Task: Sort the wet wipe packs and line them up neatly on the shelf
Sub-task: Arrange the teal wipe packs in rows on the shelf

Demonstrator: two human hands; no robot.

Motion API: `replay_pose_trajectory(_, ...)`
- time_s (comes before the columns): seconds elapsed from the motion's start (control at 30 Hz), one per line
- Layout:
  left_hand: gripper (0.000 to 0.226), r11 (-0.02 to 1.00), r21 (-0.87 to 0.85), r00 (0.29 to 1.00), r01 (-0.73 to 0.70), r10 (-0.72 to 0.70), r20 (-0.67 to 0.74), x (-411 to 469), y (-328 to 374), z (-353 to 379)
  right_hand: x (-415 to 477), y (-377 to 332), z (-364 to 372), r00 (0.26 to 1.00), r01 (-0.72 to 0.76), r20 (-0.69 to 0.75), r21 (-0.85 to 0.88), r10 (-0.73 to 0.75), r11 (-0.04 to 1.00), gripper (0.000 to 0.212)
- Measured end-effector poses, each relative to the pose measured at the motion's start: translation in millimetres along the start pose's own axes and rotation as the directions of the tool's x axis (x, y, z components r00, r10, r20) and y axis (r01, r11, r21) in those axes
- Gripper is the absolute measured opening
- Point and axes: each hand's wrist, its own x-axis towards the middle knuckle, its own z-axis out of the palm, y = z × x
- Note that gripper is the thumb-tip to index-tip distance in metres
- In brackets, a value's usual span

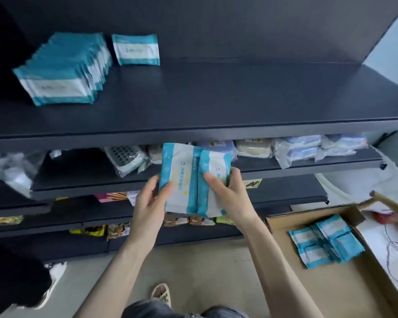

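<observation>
So both packs are off the shelf right now, held up in the air just below the front lip of the dark grey metal top shelf [193, 99]. The left white-and-teal plastic wet wipe pack [179, 177] and the right white-and-teal wet wipe pack [214, 166] sit side by side, inner edges touching. Their long axes run up-down, tops leaning slightly right, printed faces toward the camera.

The left hand [147, 203] grips the left one, thumb across the front and fingers curled behind. The right hand [232, 193] grips the other the same way, fingers wrapped round its outer edge. Both bare forearms reach up from the bottom.

On the shelf's left stands a row of matching teal-and-white packs [62, 70], with a single standing pack [136, 50] just beside it. More loose packs [324, 242] lie in the brown cardboard box [331, 283] at lower right.
</observation>
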Motion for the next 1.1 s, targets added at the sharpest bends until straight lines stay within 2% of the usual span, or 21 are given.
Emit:
replay_pose_trajectory(0.1, 0.015, 0.994, 0.065, 0.996, -0.089, 0.089, 0.001, 25, 22, -35, 20, -16, 37, 0.999, 0.025, 0.022, -0.025, -0.025, 0.999, 0.031)
replay_pose_trajectory(0.3, 0.013, 0.982, 0.076, 0.984, -0.173, 0.175, -0.024, 76, 68, -76, 53, -53, 80, 0.99, 0.139, 0.033, -0.048, -0.137, 0.989, 0.031)
replay_pose_trajectory(0.47, 0.045, 0.983, -0.033, 0.983, -0.181, 0.181, 0.0, 132, 108, -78, 85, -94, 98, 0.97, 0.244, -0.016, 0.044, -0.243, 0.969, 0.021)
replay_pose_trajectory(0.57, 0.05, 0.98, -0.136, 0.989, -0.145, 0.149, 0.022, 166, 126, -72, 111, -111, 106, 0.964, 0.266, -0.011, 0.092, -0.266, 0.96, 0.017)
replay_pose_trajectory(0.67, 0.037, 0.959, -0.276, 0.996, -0.064, 0.076, 0.034, 199, 138, -63, 147, -123, 114, 0.967, 0.252, -0.005, 0.118, -0.253, 0.961, 0.021)
replay_pose_trajectory(0.73, 0.03, 0.962, -0.27, 0.998, -0.024, 0.037, 0.045, 221, 143, -57, 170, -129, 116, 0.971, 0.237, -0.001, 0.13, -0.239, 0.963, 0.023)
replay_pose_trajectory(0.8, 0.028, 0.983, -0.178, 0.997, -0.036, 0.047, 0.057, 242, 149, -58, 194, -138, 115, 0.968, 0.249, 0.002, 0.085, -0.25, 0.965, 0.023)
replay_pose_trajectory(0.87, 0.023, 0.986, 0.074, 0.988, -0.152, 0.152, 0.0, 262, 159, -64, 219, -147, 115, 0.964, 0.265, 0.016, 0.039, -0.265, 0.964, 0.022)
replay_pose_trajectory(0.9, 0.021, 0.948, 0.236, 0.973, -0.215, 0.227, -0.026, 271, 167, -69, 229, -150, 115, 0.962, 0.271, 0.03, 0.022, -0.272, 0.962, 0.023)
replay_pose_trajectory(0.97, 0.03, 0.834, 0.479, 0.95, -0.273, 0.311, 0.0, 295, 186, -77, 252, -159, 117, 0.956, 0.286, 0.079, -0.017, -0.284, 0.958, 0.025)
replay_pose_trajectory(1.03, 0.039, 0.707, 0.643, 0.947, -0.295, 0.307, 0.096, 324, 204, -82, 275, -167, 121, 0.943, 0.322, 0.118, -0.078, -0.311, 0.944, 0.028)
replay_pose_trajectory(1.1, 0.032, 0.53, 0.787, 0.939, -0.317, 0.294, 0.18, 351, 217, -84, 297, -174, 127, 0.931, 0.359, 0.13, -0.142, -0.342, 0.923, 0.028)
